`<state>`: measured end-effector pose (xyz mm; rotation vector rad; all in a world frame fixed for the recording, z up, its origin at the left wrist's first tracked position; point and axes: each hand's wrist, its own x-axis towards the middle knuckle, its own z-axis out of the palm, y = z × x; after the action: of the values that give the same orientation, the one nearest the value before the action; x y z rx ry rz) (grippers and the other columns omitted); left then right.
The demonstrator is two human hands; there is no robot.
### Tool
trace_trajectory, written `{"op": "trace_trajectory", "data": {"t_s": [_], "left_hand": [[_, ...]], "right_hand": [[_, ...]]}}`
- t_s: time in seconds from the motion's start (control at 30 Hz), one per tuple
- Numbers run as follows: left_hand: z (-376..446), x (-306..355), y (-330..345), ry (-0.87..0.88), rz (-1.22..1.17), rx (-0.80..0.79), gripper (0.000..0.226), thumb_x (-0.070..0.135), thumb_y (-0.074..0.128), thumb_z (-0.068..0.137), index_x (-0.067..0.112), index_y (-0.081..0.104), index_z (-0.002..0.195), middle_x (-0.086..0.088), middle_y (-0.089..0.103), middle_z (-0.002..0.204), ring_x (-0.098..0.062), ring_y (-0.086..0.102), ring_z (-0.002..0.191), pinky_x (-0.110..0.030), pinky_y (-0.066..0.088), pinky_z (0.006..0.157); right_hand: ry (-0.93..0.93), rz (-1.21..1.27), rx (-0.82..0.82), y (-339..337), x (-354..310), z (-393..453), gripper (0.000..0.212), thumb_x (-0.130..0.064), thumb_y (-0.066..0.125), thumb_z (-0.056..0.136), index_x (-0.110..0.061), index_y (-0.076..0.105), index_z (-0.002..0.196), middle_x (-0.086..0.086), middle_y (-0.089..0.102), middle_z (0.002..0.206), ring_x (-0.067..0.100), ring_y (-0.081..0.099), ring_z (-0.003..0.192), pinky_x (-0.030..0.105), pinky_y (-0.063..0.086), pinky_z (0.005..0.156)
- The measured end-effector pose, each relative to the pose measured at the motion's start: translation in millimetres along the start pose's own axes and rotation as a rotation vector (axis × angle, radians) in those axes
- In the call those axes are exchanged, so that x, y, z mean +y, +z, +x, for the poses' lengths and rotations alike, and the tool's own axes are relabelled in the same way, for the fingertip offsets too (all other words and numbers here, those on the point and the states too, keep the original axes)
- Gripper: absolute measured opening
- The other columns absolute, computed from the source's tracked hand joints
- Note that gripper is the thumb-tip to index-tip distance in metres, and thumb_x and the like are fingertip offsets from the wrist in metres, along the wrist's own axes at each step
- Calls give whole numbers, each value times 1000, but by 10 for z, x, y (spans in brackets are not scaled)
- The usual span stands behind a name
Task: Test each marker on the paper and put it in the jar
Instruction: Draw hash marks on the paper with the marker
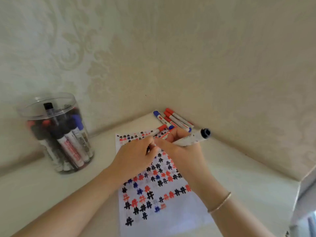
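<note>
Leftmost, the clear jar (56,134) holds many markers. Over the paper (153,185), the left hand (135,158) pinches something small, seemingly a cap, while the right hand (181,147) grips a black-ended marker (191,138). Loose markers (172,120) lie far right.

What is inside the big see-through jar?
The jar holds many markers standing and leaning together, with black, red and blue caps. Grey-white barrels show through the wall. How many there are cannot be counted, because the front ones cover those behind.
</note>
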<state>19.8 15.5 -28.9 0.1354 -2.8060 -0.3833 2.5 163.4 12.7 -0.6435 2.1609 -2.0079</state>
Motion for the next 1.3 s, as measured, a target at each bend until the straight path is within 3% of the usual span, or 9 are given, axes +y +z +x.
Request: {"op": "trace_trajectory", "data": {"t_s": [0.1,0.17,0.3,0.5,0.63,0.77,1.0,1.17,1.3], "left_hand": [[-56,-13,69,65,48,-44,22,35,36,94,25,50,81,7,51,60,-7,48,51,-21,36,49],[-72,-54,127,101,55,-40,29,41,34,92,21,47,76,6,51,58,-10,48,50,-21,36,48],[-88,-109,243,169,113,57,34,46,43,96,21,46,72,5,52,56,-13,50,49,-23,36,45],[-62,-109,241,184,124,64,37,49,42,94,22,43,69,8,46,54,-10,46,49,-23,29,46],[-37,-128,274,186,117,57,38,49,43,94,22,43,68,7,45,54,-10,43,48,-25,32,47],[-37,-131,289,202,129,77,38,48,43,94,21,43,67,7,45,53,-8,40,47,-25,26,46],[-34,-126,284,191,152,77,38,46,44,95,21,40,67,7,40,53,-7,34,46,-25,22,46],[-38,-113,266,183,151,67,38,46,43,95,22,39,65,8,40,53,-6,34,46,-25,21,46],[-32,-116,269,183,156,60,38,47,42,95,22,41,67,8,42,54,-6,36,47,-25,23,46]], "right_hand": [[58,28,-10,-13,162,-144,33,-5,66,82,-8,39,63,9,35,55,20,32,48,26,25,43],[104,52,-33,-21,242,-238,29,3,61,81,-7,41,63,10,38,56,21,37,44,25,30,41],[166,18,-107,-27,336,-379,25,7,59,79,-5,45,61,7,42,50,19,47,38,26,39,40],[214,-156,-21,-101,463,-315,25,-1,61,74,7,39,65,24,43,59,19,34,49,21,28,42],[228,-222,-53,-136,511,-294,27,-2,61,74,9,38,67,18,44,61,20,34,51,25,29,43],[156,-280,28,-101,531,-349,24,-3,61,72,11,42,68,27,46,59,18,38,48,21,30,40],[118,-309,23,-78,535,-362,26,-5,62,71,15,45,74,19,44,58,18,32,48,21,26,37],[67,-318,41,-54,536,-382,26,1,59,73,12,36,66,9,30,54,15,27,48,20,25,37],[80,-305,32,-76,529,-367,26,2,59,72,12,36,67,26,36,58,19,35,49,22,29,40]]}}
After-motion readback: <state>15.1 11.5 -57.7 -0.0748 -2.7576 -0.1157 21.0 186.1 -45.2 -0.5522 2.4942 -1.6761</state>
